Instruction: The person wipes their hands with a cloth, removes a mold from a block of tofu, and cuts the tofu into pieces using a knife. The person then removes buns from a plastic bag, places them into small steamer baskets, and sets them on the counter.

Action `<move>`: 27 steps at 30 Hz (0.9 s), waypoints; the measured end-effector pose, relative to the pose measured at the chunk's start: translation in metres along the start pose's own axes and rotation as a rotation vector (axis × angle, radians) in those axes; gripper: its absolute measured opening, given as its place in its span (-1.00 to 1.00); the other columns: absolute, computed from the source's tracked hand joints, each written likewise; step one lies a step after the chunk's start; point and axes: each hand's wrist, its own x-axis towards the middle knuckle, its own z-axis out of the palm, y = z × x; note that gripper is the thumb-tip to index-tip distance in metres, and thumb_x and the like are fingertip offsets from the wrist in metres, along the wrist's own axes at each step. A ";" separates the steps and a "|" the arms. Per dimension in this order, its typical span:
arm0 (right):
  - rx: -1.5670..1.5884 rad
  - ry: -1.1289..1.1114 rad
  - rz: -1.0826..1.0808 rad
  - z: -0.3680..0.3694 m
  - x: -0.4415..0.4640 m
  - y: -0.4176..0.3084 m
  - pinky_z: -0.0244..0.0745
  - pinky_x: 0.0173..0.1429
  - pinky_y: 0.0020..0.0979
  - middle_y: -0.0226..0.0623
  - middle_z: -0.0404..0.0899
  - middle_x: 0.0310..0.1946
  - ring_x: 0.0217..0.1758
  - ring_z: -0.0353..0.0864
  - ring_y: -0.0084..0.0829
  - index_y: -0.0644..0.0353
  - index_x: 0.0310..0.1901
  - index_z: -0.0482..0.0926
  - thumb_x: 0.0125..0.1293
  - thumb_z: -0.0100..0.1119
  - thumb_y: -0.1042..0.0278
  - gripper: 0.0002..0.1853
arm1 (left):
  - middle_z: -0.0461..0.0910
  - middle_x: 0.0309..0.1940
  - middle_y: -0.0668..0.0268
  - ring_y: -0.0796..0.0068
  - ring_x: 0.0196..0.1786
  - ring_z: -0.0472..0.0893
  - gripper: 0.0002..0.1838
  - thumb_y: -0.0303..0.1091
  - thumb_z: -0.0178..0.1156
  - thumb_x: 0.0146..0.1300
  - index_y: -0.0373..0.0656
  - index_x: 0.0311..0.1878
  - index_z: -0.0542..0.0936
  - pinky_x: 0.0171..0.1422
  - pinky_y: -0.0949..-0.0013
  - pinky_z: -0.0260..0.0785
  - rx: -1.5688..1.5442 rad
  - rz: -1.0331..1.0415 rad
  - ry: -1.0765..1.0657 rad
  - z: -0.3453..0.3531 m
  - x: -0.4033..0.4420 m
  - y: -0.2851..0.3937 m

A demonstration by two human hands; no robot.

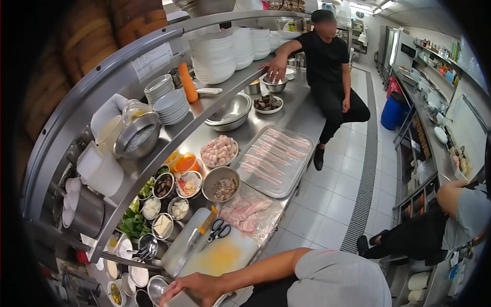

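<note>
My right hand (pixel 197 287) reaches in from the bottom right in a grey sleeve. Its fingers and thumb curve over a pale rectangular container (pixel 181 300), which the bottom edge of the picture cuts off. My left hand is out of view. Just beyond my right hand lies a white cutting board (pixel 240 245) with a yellow stain. A knife (pixel 187 249) with a yellow handle and black-handled scissors (pixel 219 230) rest there. Raw meat pieces (pixel 245 214) lie on clear plastic, beside a metal tray (pixel 279 190) with rows of thin meat strips (pixel 263 170).
Bowls of sliced meat rolls (pixel 220 150), orange sauce (pixel 187 162) and leafy greens (pixel 134 223) line the counter. Above them runs a metal shelf (pixel 225 91) with stacked plates. One person (pixel 327 66) sits at the far end; another (pixel 460 220) is at the right.
</note>
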 end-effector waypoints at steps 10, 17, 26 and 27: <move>-0.224 -0.168 0.479 -0.017 -0.086 0.078 0.54 -0.05 -0.15 -0.05 0.59 -0.18 -0.11 0.63 0.04 0.21 0.08 0.39 -0.15 0.59 0.14 -0.24 | 0.56 -0.04 0.26 0.40 -0.03 0.58 -0.14 -0.46 0.66 -0.44 -0.28 0.08 0.46 0.06 0.34 0.48 0.156 -0.132 -0.008 -0.022 0.016 -0.129; -0.024 -0.208 0.435 -0.014 -0.055 0.063 0.55 0.01 -0.25 -0.11 0.62 -0.16 -0.08 0.66 -0.10 0.19 0.04 0.45 -0.12 0.62 0.18 -0.30 | 0.57 -0.12 0.28 0.37 -0.07 0.60 -0.12 -0.27 0.73 -0.47 -0.20 0.01 0.46 0.06 0.28 0.49 0.479 0.052 0.024 -0.007 0.012 -0.063; -0.144 -0.553 0.582 -0.034 -0.070 0.106 0.54 0.03 -0.14 0.01 0.63 -0.13 -0.05 0.64 0.07 0.22 0.06 0.43 -0.18 0.61 0.15 -0.25 | 0.53 -0.01 0.30 0.46 0.06 0.57 -0.15 -0.55 0.64 -0.25 -0.20 0.16 0.37 0.19 0.33 0.48 0.042 -0.168 0.118 -0.021 -0.015 -0.147; -0.246 -0.656 0.550 -0.035 -0.057 0.101 0.55 0.02 -0.12 0.01 0.64 -0.16 -0.07 0.65 0.07 0.21 0.05 0.44 -0.18 0.60 0.15 -0.26 | 0.52 0.02 0.30 0.45 0.10 0.55 -0.09 -0.51 0.63 -0.26 -0.18 0.23 0.34 0.21 0.33 0.45 0.045 -0.124 0.158 -0.023 -0.017 -0.144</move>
